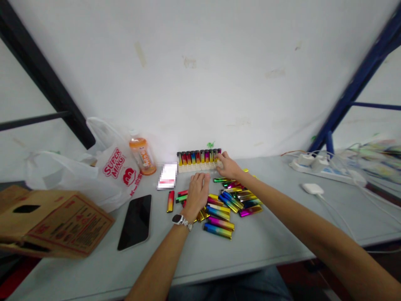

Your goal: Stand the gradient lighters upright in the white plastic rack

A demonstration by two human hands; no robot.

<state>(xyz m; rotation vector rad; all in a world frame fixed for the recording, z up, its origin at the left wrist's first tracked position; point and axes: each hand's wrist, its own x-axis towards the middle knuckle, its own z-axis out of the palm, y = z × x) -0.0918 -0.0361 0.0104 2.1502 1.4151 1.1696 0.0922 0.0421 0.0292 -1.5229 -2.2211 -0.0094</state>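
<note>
A white rack (200, 166) by the wall holds a row of upright lighters (197, 157) with shiny, many-coloured bodies and dark tops. At the row's right end, my right hand (228, 166) has its fingers closed on a lighter (219, 152), partly hidden by the fingertips. My left hand (198, 193), with a watch at the wrist, rests over the left part of a loose pile of lighters (218, 213). Its fingers are stretched forward, palm down, and what lies beneath the palm is hidden. A single red and yellow lighter (170, 202) lies apart, to the left.
On the left are a black-screened tablet (135, 222), a cardboard box (62, 223), a white plastic bag (106, 179) and an orange drink bottle (142, 154). A blurred card (167, 175) lies beside the rack. A power strip (327, 170) and white charger (312, 189) lie right.
</note>
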